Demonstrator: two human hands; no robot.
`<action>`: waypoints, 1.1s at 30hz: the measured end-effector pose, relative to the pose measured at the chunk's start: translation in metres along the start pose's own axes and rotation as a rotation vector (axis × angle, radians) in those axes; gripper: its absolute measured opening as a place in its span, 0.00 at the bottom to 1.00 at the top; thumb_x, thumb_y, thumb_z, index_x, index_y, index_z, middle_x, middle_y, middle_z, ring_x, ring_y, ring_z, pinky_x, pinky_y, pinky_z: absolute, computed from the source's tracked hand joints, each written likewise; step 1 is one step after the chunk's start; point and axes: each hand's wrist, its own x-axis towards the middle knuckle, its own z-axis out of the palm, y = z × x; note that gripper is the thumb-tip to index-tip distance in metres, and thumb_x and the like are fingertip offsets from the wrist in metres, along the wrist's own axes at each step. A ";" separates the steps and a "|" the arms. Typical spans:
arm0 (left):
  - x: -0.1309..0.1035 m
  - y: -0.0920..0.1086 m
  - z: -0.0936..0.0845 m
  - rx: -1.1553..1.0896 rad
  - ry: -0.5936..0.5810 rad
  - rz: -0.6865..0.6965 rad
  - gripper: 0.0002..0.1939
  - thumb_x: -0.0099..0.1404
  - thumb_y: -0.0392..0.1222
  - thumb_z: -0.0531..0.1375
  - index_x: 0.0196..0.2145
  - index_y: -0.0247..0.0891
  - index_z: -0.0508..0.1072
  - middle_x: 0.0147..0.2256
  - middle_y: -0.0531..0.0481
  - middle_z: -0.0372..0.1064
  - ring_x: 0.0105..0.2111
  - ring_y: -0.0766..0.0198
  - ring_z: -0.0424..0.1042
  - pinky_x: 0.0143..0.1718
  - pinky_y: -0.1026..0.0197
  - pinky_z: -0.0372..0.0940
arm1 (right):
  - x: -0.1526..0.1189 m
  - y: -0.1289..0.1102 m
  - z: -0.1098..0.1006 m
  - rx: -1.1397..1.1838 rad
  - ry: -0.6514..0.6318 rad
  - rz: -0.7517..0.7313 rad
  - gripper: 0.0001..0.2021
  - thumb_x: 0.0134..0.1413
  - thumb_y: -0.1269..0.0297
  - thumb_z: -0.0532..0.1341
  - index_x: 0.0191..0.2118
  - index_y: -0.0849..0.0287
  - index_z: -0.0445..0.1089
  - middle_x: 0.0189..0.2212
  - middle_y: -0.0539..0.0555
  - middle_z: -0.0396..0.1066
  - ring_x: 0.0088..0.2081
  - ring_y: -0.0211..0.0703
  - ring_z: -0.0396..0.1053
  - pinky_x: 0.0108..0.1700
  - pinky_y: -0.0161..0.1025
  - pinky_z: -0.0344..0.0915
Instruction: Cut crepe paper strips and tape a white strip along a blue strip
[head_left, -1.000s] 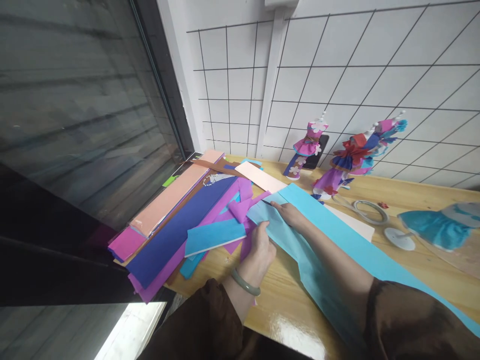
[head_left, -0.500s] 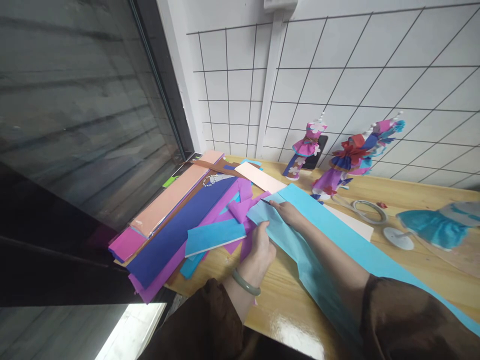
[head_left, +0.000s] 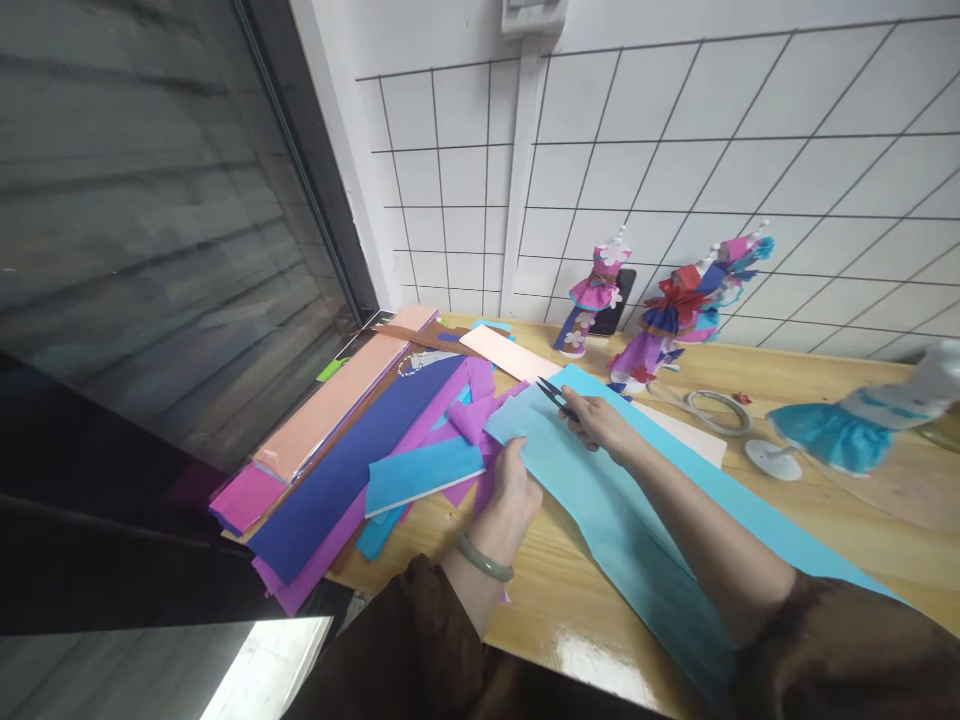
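A long light blue crepe paper sheet (head_left: pixel 600 500) lies across the wooden table (head_left: pixel 555 600). My left hand (head_left: pixel 512 493) pinches its near left edge; a green bangle sits on that wrist. Above the sheet's far end, my right hand (head_left: pixel 600 420) grips small black scissors (head_left: pixel 556 395), their blades pointing left and slightly raised off the paper.
Stacked crepe sheets lie at the left: a dark blue one (head_left: pixel 360 460), purple, pink and peach (head_left: pixel 337 400). Two paper-dressed dolls (head_left: pixel 592 300) (head_left: pixel 679 320) stand by the wire-grid wall. A tape roll (head_left: pixel 712 408) and a blue-dressed doll (head_left: pixel 847 435) lie right. A window is left.
My right hand has lifted from the blue sheet, and the scissors' blades now show above the paper. The view has shifted slightly. My left hand stays on the sheet's edge.
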 end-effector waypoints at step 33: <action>-0.004 0.016 0.008 0.221 -0.078 0.032 0.09 0.55 0.29 0.53 0.33 0.32 0.70 0.30 0.48 0.72 0.29 0.63 0.72 0.38 0.60 0.66 | -0.132 0.219 -0.144 -0.580 0.350 0.247 0.13 0.50 0.57 0.50 0.33 0.58 0.66 0.31 0.58 0.72 0.32 0.46 0.68 0.27 0.34 0.56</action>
